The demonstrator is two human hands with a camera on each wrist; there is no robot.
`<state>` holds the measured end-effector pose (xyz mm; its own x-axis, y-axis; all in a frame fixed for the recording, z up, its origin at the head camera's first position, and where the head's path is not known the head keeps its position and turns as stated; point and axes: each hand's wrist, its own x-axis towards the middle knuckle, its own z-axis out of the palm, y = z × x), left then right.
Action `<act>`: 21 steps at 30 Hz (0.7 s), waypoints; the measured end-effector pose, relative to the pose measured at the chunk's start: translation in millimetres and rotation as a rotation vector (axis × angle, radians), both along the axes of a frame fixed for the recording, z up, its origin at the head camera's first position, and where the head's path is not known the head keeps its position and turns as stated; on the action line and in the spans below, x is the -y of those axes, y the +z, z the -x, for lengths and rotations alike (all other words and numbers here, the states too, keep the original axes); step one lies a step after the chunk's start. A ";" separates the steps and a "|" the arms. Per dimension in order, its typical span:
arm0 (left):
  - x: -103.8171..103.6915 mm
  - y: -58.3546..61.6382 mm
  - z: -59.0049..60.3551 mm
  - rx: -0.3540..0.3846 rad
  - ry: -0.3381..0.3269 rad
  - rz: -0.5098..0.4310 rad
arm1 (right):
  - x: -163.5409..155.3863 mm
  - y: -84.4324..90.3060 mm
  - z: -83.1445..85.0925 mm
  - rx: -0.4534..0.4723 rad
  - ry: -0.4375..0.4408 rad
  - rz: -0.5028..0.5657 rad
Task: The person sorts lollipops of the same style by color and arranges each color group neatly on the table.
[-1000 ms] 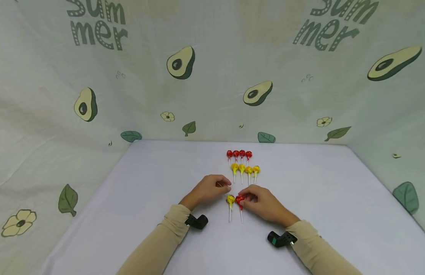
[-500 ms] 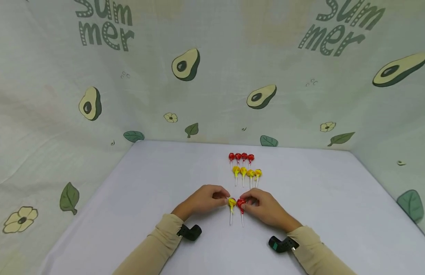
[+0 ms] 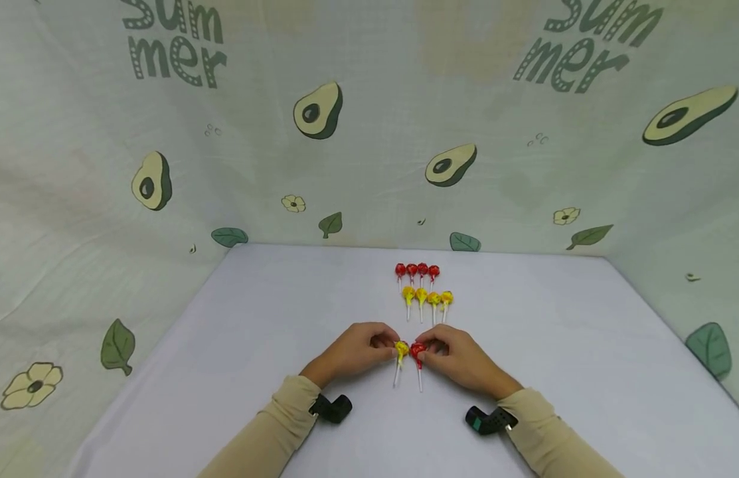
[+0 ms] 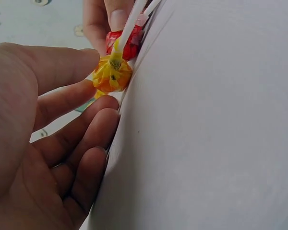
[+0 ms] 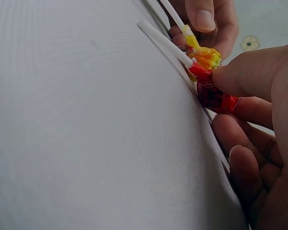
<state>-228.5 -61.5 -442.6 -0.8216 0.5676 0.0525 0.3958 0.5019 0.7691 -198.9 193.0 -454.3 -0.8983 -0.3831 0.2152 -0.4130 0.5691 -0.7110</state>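
Note:
Thumb and index finger of my left hand [image 3: 358, 348] pinch the wrapped head of a yellow lollipop [image 3: 402, 348]. Its white stick points toward me, tilted a little to the left. Close to its right, my right hand [image 3: 467, 358] grips a red lollipop [image 3: 417, 350] at the head, also with the stick toward me. In the left wrist view the yellow head [image 4: 112, 76] overlaps the red one. From the right wrist, the thumb presses on the red wrapper [image 5: 213, 96], and the other fingers curl loosely below it.
Farther back on the white table [image 3: 273, 299] lies a row of several yellow lollipops [image 3: 421, 295], sticks toward me. Behind it is a row of several red lollipops [image 3: 411, 269]. A printed cloth [image 3: 369, 133] hangs along the table's far edge.
My left hand has come down toward me and taken hold of the yellow lollipop, whose stick has swung slightly left. The right hand stays on the red lollipop.

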 end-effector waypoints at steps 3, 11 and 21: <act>-0.9 -1.0 0.1 -0.006 0.006 -0.004 | 0.1 0.9 -0.9 -0.006 -0.004 0.001; -2.6 -2.1 -0.9 -0.032 0.010 -0.008 | 1.1 -1.0 -1.2 0.014 -0.004 -0.004; -4.8 -1.5 0.1 -0.057 0.026 0.005 | -0.5 -1.1 1.7 0.000 0.001 -0.007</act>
<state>-228.6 -56.7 -444.1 -0.8317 0.5467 0.0971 0.4260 0.5160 0.7431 -200.6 193.5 -455.5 -0.8979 -0.3856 0.2122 -0.4134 0.5735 -0.7072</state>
